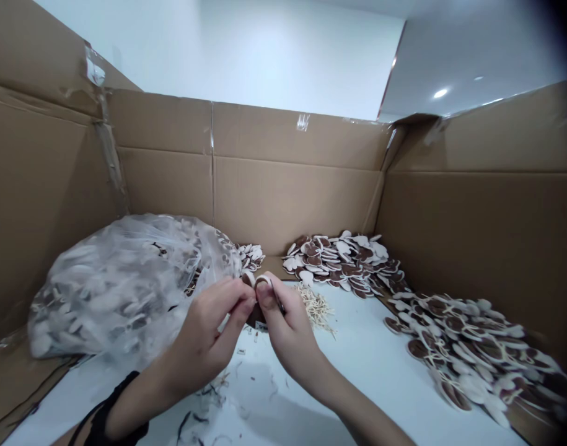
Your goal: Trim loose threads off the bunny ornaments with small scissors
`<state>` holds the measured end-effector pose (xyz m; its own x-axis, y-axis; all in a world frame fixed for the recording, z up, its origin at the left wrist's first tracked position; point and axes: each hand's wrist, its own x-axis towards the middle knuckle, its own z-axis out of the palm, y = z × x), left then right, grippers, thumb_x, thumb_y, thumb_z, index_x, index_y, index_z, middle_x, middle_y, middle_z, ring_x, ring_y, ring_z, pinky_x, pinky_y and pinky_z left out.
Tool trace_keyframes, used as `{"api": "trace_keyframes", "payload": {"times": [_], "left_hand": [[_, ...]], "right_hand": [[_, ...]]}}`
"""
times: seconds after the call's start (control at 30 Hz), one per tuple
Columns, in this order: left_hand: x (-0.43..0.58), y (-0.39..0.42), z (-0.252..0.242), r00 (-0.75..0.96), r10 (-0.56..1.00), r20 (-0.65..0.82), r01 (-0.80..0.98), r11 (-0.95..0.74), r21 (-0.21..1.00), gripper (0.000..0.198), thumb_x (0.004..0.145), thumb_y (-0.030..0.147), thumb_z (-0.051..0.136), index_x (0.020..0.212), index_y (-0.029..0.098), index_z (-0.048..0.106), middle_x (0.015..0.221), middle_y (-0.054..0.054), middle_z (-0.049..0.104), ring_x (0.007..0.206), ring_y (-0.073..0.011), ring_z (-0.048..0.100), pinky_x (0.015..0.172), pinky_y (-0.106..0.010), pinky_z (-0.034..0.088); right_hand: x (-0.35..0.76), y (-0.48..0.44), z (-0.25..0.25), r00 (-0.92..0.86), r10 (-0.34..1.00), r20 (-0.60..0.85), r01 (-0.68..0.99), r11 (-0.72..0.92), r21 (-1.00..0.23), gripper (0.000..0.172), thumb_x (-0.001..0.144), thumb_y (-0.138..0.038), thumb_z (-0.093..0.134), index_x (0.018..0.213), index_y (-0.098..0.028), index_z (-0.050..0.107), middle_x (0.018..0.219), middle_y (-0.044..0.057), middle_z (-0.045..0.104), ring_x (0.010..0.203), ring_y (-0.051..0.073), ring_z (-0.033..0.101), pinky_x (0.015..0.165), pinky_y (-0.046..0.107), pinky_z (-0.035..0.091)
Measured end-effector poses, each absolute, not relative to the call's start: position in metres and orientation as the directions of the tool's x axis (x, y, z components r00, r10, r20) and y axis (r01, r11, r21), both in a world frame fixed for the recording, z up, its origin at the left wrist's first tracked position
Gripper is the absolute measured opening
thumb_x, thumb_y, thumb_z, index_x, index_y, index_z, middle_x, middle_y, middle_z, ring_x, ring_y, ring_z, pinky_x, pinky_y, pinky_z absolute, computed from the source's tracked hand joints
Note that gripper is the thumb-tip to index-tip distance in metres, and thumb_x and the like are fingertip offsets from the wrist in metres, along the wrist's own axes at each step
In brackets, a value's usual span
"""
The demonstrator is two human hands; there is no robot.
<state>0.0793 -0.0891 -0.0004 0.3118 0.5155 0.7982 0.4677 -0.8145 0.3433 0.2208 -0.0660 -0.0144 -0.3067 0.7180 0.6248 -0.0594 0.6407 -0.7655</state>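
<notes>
A brown piece with white-edged, ear-like tips [256, 317], apparently felt, is held up between my two hands over the middle of the white tabletop. My left hand [213, 322] pinches its left tip between thumb and finger. On the other tip, my right hand [287, 319] presses with its thumb. A thin dark thing shows beside the right fingers; I cannot make out what it is. My fingers cover much of the held piece. Just behind the right hand lies a heap of short cream-coloured strings [316, 308].
Cardboard walls [297, 192] enclose the white tabletop [357, 347]. A large clear plastic bag [120, 291] full of pieces fills the left. Brown-and-white pieces are piled at the back [339, 257]; stringed ones [478, 347] lie at right. Dark scraps [194, 418] litter the front.
</notes>
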Motion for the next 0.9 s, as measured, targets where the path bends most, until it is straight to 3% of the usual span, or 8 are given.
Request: {"api": "trace_keyframes", "payload": {"times": [0.13, 0.3, 0.4, 0.53, 0.73, 0.8, 0.9], "left_hand": [[0.082, -0.09, -0.002, 0.255, 0.578, 0.775, 0.32, -0.807, 0.497, 0.027, 0.098, 0.019, 0.042, 0.072, 0.019, 0.052, 0.064, 0.001, 0.048, 0.059, -0.013, 0.049, 0.056, -0.024, 0.041], [0.084, -0.088, -0.011, 0.124, 0.518, 0.846, 0.288, -0.835, 0.469, 0.029, 0.098, 0.03, 0.047, 0.072, 0.019, 0.055, 0.085, -0.003, 0.047, 0.076, -0.0157, 0.05, 0.07, -0.026, 0.045], [0.088, -0.085, -0.018, 0.101, 0.547, 0.831, 0.127, -0.835, 0.535, 0.028, 0.098, 0.032, 0.048, 0.075, 0.02, 0.055, 0.091, -0.004, 0.05, 0.085, -0.018, 0.051, 0.077, -0.028, 0.044], [0.097, -0.085, -0.016, 0.123, 0.687, 0.716, -0.241, -0.679, 0.693, 0.031, 0.095, 0.037, 0.055, 0.07, 0.019, 0.052, 0.072, 0.0, 0.047, 0.069, -0.0146, 0.046, 0.068, -0.025, 0.041], [0.1, -0.091, -0.005, 0.257, 0.799, 0.544, -0.508, -0.367, 0.779, 0.036, 0.086, 0.034, 0.067, 0.064, 0.018, 0.043, 0.065, 0.003, 0.036, 0.058, -0.0108, 0.036, 0.056, -0.021, 0.037], [0.098, -0.094, -0.007, 0.284, 0.823, 0.492, -0.54, -0.286, 0.791, 0.041, 0.083, 0.033, 0.069, 0.063, 0.018, 0.036, 0.064, 0.004, 0.031, 0.057, -0.0107, 0.032, 0.055, -0.02, 0.036], [0.089, -0.1, -0.011, 0.306, 0.804, 0.51, -0.377, -0.39, 0.84, 0.046, 0.088, 0.047, 0.057, 0.063, 0.019, 0.03, 0.06, 0.003, 0.03, 0.06, -0.014, 0.035, 0.06, -0.024, 0.04]], "right_hand": [[0.218, -0.07, -0.017, -0.313, 0.708, 0.633, -0.165, 0.616, -0.77, 0.038, 0.101, -0.043, 0.037, 0.07, -0.022, 0.038, 0.06, -0.004, 0.04, 0.052, 0.01, 0.035, 0.048, 0.023, 0.029], [0.219, -0.072, -0.012, -0.359, 0.792, 0.494, -0.172, 0.464, -0.869, 0.046, 0.096, -0.054, 0.041, 0.065, -0.02, 0.038, 0.058, -0.005, 0.034, 0.053, 0.01, 0.03, 0.048, 0.022, 0.028], [0.22, -0.071, -0.009, -0.377, 0.838, 0.394, -0.224, 0.33, -0.917, 0.05, 0.088, -0.064, 0.048, 0.068, -0.019, 0.045, 0.06, -0.005, 0.034, 0.054, 0.01, 0.029, 0.046, 0.021, 0.028], [0.218, -0.071, -0.012, -0.364, 0.884, 0.294, -0.302, 0.186, -0.935, 0.055, 0.078, -0.072, 0.056, 0.067, -0.018, 0.051, 0.061, -0.004, 0.038, 0.053, 0.009, 0.033, 0.043, 0.019, 0.029], [0.21, -0.078, -0.023, -0.438, 0.875, 0.206, -0.465, -0.025, -0.885, 0.052, 0.077, -0.07, 0.059, 0.073, -0.019, 0.055, 0.062, -0.003, 0.05, 0.048, 0.009, 0.044, 0.043, 0.02, 0.041], [0.213, -0.077, -0.018, -0.404, 0.891, 0.209, -0.523, -0.038, -0.851, 0.048, 0.078, -0.066, 0.062, 0.075, -0.019, 0.055, 0.059, -0.004, 0.05, 0.044, 0.007, 0.041, 0.039, 0.018, 0.037], [0.229, -0.068, -0.001, -0.282, 0.92, 0.272, -0.634, 0.034, -0.773, 0.043, 0.074, -0.061, 0.068, 0.077, -0.021, 0.053, 0.049, -0.009, 0.042, 0.034, 0.005, 0.025, 0.03, 0.017, 0.021]]}}
